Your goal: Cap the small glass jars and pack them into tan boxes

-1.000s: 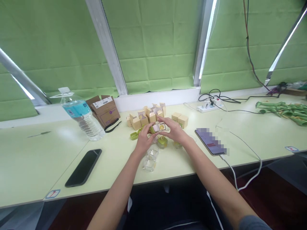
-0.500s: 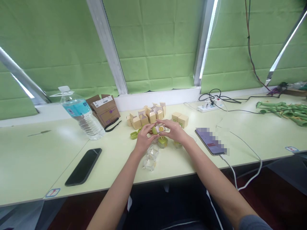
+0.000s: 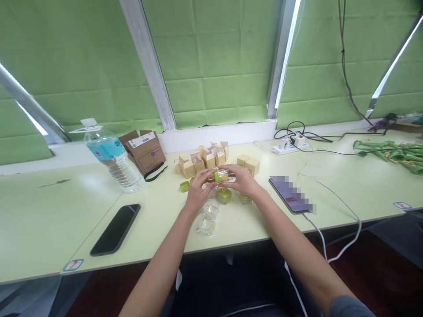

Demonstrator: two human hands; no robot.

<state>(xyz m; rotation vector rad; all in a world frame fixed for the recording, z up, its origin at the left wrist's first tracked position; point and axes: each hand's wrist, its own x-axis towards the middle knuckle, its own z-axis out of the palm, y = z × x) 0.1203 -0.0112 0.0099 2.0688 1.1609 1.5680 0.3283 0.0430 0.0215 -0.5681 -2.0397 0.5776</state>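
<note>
Between both hands is a small clear container with a green lid [image 3: 222, 176], tipped on its side. My left hand [image 3: 200, 188] is closed on its green lid end, and my right hand [image 3: 242, 179] grips the clear end. Something yellow shows inside it. Just below, another green-lidded container [image 3: 224, 196] stands on the table, and one more [image 3: 245, 199] is partly hidden by my right wrist. Clear containers without lids [image 3: 206, 225] stand beside my left forearm. Loose green lids [image 3: 184, 186] lie left of my left hand.
Several open small cartons [image 3: 198, 164] and closed ones [image 3: 253, 166] stand behind my hands. A large water bottle [image 3: 114, 160], a brown cardboard box [image 3: 147, 154] and a dark phone [image 3: 115, 230] are left. Rightward lie a charging phone [image 3: 289, 196], a power strip [image 3: 287, 147] and green plastic pieces [image 3: 393, 154].
The held container has turned between my hands, so its clear side and lid now line up more sideways. Both hands have shifted only slightly, and the other things stay put.
</note>
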